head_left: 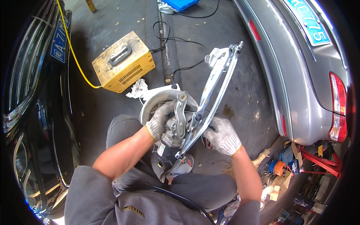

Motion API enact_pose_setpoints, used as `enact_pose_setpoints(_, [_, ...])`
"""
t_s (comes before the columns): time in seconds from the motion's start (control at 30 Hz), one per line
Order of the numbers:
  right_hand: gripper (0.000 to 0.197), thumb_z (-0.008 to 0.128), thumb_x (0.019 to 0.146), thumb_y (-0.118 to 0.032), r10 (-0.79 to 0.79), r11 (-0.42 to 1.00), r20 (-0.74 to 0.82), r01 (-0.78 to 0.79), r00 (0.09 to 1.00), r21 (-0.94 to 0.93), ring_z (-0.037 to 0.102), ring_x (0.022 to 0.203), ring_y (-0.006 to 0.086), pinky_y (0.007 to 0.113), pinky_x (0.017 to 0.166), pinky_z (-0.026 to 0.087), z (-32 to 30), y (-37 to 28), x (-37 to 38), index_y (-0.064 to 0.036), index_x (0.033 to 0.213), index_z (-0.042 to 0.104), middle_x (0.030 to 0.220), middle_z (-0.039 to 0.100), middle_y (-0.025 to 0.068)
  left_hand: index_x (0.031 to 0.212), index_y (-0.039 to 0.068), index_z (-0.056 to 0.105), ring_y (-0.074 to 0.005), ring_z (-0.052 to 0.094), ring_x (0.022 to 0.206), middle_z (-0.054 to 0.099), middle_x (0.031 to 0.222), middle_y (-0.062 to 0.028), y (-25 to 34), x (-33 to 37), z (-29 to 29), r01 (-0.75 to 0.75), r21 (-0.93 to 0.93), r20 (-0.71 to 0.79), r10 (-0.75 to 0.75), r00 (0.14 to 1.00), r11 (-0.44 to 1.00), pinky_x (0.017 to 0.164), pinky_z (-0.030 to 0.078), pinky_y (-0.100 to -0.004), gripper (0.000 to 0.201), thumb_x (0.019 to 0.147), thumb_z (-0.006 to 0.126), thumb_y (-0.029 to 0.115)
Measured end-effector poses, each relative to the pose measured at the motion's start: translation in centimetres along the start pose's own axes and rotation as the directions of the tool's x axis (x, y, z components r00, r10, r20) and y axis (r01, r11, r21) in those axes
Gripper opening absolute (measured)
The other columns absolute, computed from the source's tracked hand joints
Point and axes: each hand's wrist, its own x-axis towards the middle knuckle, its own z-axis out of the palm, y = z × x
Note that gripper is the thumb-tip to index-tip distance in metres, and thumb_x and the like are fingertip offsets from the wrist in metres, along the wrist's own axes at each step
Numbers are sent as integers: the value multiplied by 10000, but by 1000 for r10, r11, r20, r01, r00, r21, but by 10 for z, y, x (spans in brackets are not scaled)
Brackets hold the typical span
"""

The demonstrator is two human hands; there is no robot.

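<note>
A metal linkage (pixel 210 90) with long silvery rods stands tilted in front of me, its far end up and to the right. At its lower end is a round motor (pixel 169 145) with a dark casing and a white label. My left hand (pixel 162 119), in a grey-white knit glove, is closed around the linkage beside the curved crank arm (pixel 180 114). To the right of the rods, my gloved right hand (pixel 224 138) has its fingers curled in; their tips are partly hidden. A small red and black item (pixel 206 143) shows below those fingers. Behind the linkage is a white bucket (pixel 145 107).
A worn yellow box (pixel 125 63) with a grey handle and yellow hose stands ahead left. Black cable (pixel 187 38) crosses the floor. A dark car (pixel 41 112) flanks the left, a grey car (pixel 296 93) the right. A red jack (pixel 322 164), a straw broom (pixel 261 157) and clutter lie right.
</note>
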Motion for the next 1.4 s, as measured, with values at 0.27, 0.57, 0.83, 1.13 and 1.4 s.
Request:
enact_pose_setpoints(0.27, [327,661,956,-195,121,992,68,-122,990,12,713,1015,462,515,887,569,14,19,11,-41,1229,753,1071,750,251,1435,41,649,-198,762,1052,757,1257,-128,-14,11,-17,32,21,-137,-28,990,999,935,653,-353,512,1122,539,431])
enact_pose_setpoints(0.57, [308,629,984,-317,41,967,101,-14,994,-254,717,943,482,581,848,561,24,17,29,-32,1026,738,975,741,270,1429,56,623,-205,729,1114,723,1290,-98,-12,5,-8,-174,410,-127,245,961,895,978,628,-382,616,1079,610,563])
enact_pose_setpoints(0.83, [242,610,1001,-293,-61,944,70,80,996,-319,728,896,446,587,814,571,22,5,39,-80,1025,723,934,750,211,1472,92,588,-224,768,1044,753,1222,-114,-15,10,-5,40,110,-364,3,931,993,926,662,-394,551,1087,625,484])
enact_pose_setpoints(1.13, [244,602,1005,-284,38,944,147,13,988,-328,737,879,441,583,802,581,14,-7,45,-79,1032,732,945,757,211,1357,71,681,-220,788,945,785,1131,-100,-4,7,4,80,-61,-388,-98,916,995,853,673,-389,491,1095,585,475])
enact_pose_setpoints(1.4, [302,616,984,-319,173,959,187,-122,967,-255,738,967,455,583,894,567,28,12,32,-69,1083,754,965,762,236,1294,49,687,-222,791,908,787,1088,-104,-33,3,-10,204,-189,-404,-265,876,961,846,682,-386,355,1116,573,334])
